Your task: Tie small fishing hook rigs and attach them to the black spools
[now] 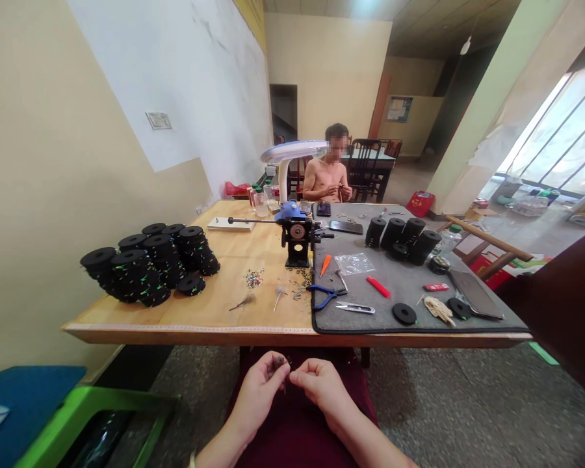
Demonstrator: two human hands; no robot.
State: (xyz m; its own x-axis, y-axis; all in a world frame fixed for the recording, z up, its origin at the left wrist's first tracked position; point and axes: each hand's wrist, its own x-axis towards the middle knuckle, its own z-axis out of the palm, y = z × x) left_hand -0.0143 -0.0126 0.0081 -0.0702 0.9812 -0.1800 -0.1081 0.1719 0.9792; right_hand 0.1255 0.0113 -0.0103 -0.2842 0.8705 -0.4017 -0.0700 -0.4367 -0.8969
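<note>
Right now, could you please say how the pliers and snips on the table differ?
The pliers have spread blue handles; the snips are slim and silver. The snips lie wholly on the grey mat; the pliers cross its left edge. Both lie near the front of the table.

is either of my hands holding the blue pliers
No, the blue pliers lie on the table, while the left hand and right hand are close together in front of its near edge.

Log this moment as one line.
Left hand: holding small dark item | Right hand: pinched beside it, contents unclear | Place: above lap | Table: blue pliers, silver snips
</note>
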